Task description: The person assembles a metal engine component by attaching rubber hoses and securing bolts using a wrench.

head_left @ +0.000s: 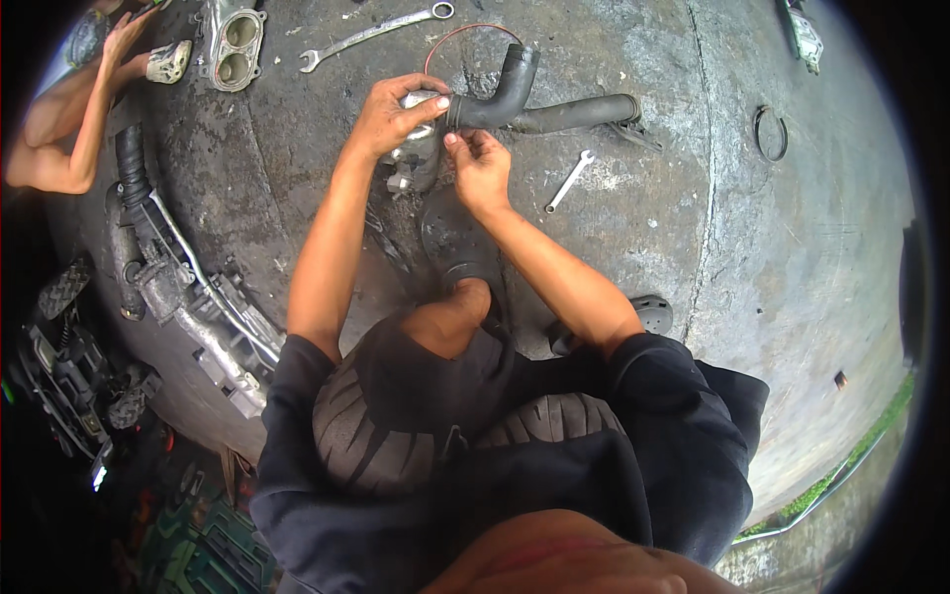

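Observation:
My left hand (397, 117) is closed on a silvery metal part (406, 155), its thumb at the end of a black elbow hose (487, 109). Just below that joint my right hand (479, 163) has its fingers curled, with thumb and fingertips close to the hose end; what they hold is hidden. A second black hose (579, 114) runs rightward from behind the elbow, and a thin red line (462, 31) arches over both. A small wrench (570, 181) lies right of my right hand, a longer wrench (364, 40) above my left.
A co-worker's bare arm (74, 163) reaches in at upper left, near a metal housing (236, 54). An engine assembly (208, 307) lies at left, a green plastic case (203, 540) at lower left, a round clamp (770, 134) at right. My shoe (450, 233) is below my hands.

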Demonstrator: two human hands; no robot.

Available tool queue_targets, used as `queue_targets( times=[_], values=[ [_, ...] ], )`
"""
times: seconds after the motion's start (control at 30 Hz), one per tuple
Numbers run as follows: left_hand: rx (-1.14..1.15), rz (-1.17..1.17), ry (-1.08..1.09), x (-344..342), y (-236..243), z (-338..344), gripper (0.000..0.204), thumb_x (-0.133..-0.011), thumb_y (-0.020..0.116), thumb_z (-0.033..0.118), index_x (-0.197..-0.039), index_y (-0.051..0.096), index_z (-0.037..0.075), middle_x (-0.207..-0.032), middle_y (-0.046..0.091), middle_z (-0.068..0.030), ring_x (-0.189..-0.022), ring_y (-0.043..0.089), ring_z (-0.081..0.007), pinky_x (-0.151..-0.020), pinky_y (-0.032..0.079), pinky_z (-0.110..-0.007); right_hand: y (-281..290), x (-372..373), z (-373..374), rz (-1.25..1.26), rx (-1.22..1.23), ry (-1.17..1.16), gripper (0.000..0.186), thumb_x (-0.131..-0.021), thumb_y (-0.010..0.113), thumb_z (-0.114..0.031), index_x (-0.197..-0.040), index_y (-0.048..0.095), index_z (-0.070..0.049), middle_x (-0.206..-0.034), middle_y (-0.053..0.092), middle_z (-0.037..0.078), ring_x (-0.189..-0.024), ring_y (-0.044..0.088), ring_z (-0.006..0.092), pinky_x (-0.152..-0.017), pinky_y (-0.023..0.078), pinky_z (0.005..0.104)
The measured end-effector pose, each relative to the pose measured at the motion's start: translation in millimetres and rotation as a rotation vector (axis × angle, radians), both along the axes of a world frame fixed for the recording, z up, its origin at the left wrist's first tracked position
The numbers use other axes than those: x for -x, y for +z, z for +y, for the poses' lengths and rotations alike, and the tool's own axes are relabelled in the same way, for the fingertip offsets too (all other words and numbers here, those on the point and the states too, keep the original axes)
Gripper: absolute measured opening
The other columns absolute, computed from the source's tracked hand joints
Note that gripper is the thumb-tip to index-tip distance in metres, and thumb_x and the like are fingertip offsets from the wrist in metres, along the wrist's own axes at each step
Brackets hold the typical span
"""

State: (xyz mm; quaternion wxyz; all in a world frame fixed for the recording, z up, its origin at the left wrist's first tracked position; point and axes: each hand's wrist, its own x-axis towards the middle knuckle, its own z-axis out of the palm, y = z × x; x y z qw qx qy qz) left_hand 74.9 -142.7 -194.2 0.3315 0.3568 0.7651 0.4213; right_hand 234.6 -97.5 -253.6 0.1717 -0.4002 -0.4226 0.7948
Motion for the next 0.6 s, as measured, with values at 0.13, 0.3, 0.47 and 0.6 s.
queue_targets(
  times=[0.13, 0.3, 0.47, 0.6],
  values=[
    [0.027, 0.014, 0.014, -3, 3, 0, 0.029, -0.083, 0.077, 0.028, -0.099, 0.074, 0.004, -0.092, 0.074, -0.0059, -0.089, 0.066, -0.0143, -0.082, 0.05, -0.031, 4, 3, -1, -0.09, -0.117, -0.031, 0.01, -0.091, 0.069, -0.006, -0.086, 0.064, 0.001, -0.073, 0.063, 0.001, -0.064, 0.054, 0.0071, -0.056, 0.045, 0.0249],
    [0.075, -0.011, 0.028, -4, 6, 0, 0.028, -0.086, 0.072, 0.023, -0.103, 0.072, 0.001, -0.099, 0.072, -0.0074, -0.097, 0.065, -0.0156, -0.088, 0.049, -0.031, -4, 9, 0, -0.001, 0.014, -0.068, 0.008, -0.089, 0.071, -0.005, -0.087, 0.065, 0.0, -0.076, 0.065, 0.002, -0.066, 0.057, 0.0092, -0.06, 0.048, 0.0266],
    [0.0, -0.103, 0.077, -21, 8, -2, 0.026, -0.082, 0.078, 0.023, -0.097, 0.073, 0.003, -0.092, 0.073, -0.0083, -0.088, 0.066, -0.0153, -0.081, 0.051, -0.031, -29, -20, 49, 0.157, 0.127, 0.326, 0.021, -0.085, 0.073, -0.005, -0.103, 0.068, 0.004, -0.084, 0.069, 0.007, -0.069, 0.062, 0.0134, -0.06, 0.051, 0.0297],
    [0.01, -0.091, 0.059, -34, 14, -12, 0.027, -0.082, 0.077, 0.02, -0.101, 0.072, 0.001, -0.107, 0.073, -0.0127, -0.108, 0.065, -0.0212, -0.096, 0.048, -0.035, -9, -33, 39, 0.284, 0.542, 0.127, 0.018, -0.089, 0.062, -0.005, -0.101, 0.069, 0.006, -0.082, 0.071, 0.008, -0.069, 0.064, 0.0154, -0.062, 0.052, 0.0301]
  ],
)
